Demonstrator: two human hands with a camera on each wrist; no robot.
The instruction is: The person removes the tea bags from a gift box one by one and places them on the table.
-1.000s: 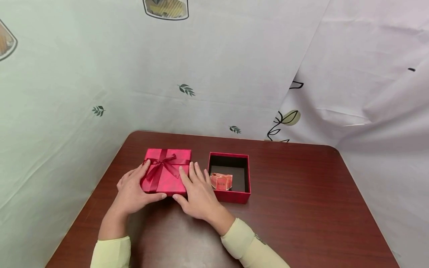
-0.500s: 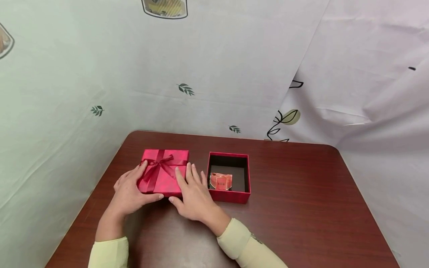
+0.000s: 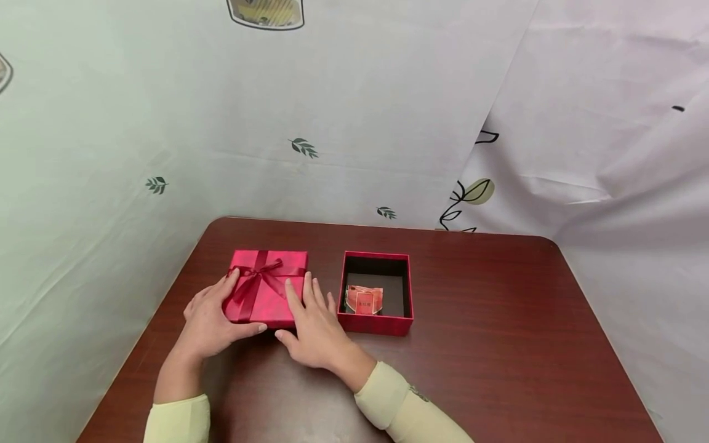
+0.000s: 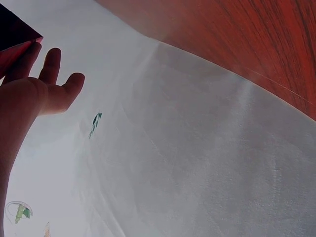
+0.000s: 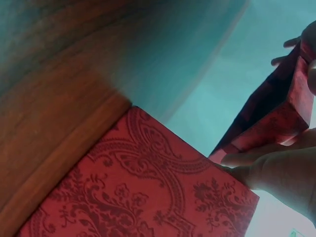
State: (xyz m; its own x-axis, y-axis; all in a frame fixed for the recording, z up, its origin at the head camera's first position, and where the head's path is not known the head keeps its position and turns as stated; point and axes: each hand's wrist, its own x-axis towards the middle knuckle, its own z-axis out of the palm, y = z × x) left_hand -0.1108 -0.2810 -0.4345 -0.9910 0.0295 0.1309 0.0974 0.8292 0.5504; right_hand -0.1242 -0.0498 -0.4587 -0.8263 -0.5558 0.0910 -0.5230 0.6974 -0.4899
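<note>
A square red gift box lid (image 3: 274,307) with a dark red ribbon bow (image 3: 260,272) is held between both hands at the left of the table. My left hand (image 3: 207,323) grips its left front corner, thumb along the front edge. At the right side, my right hand (image 3: 318,335) holds the lid with its index fingertip on top and thumb near the front edge. The right wrist view shows the lid's dark hollow underside tilted toward the camera. Just right of it stands the uncovered red box base (image 3: 376,325), containing a small orange-red packet (image 3: 364,301).
Both things are on or over a dark reddish-brown wooden table (image 3: 487,344). Pale printed cloth (image 3: 354,123) hangs behind the table and along its sides. The box base stands close beside my right fingers.
Both hands and the lid have shifted slightly left and toward the person, widening the gap to the box base. The base and packet stay in place; the head view has turned slightly.
</note>
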